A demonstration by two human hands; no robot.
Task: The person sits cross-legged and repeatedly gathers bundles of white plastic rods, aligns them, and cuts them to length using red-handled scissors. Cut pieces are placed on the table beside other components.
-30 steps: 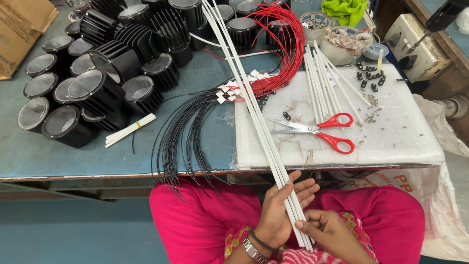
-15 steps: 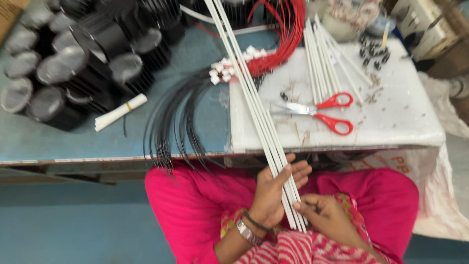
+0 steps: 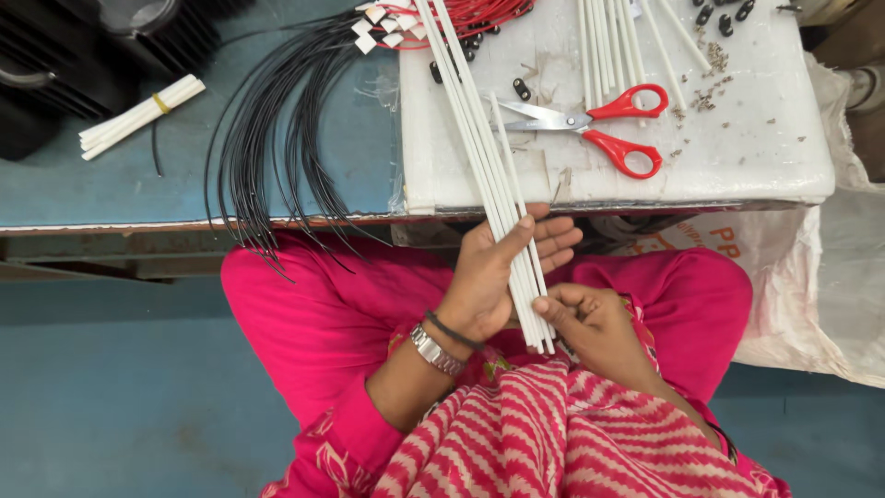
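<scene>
Her left hand (image 3: 493, 277) cups a bundle of long white tubes (image 3: 489, 175) from beneath, thumb across them. The right hand (image 3: 590, 323) pinches their near ends. Beyond the hands, the tubes run up over a white board (image 3: 756, 148), beside red scissors (image 3: 599, 124); black wires (image 3: 267, 157) lie left.

Long thin white tubes (image 3: 493, 175): smooth matt plastic
Red-handled scissors (image 3: 590, 124): glossy plastic grips, bright metal blades
Black wires (image 3: 267, 138): glossy

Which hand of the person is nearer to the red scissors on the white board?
The left hand. It holds the white tubes just below the board's edge, down-left of the scissors. The right hand pinches the tubes' lower ends, lower over the lap.
</scene>
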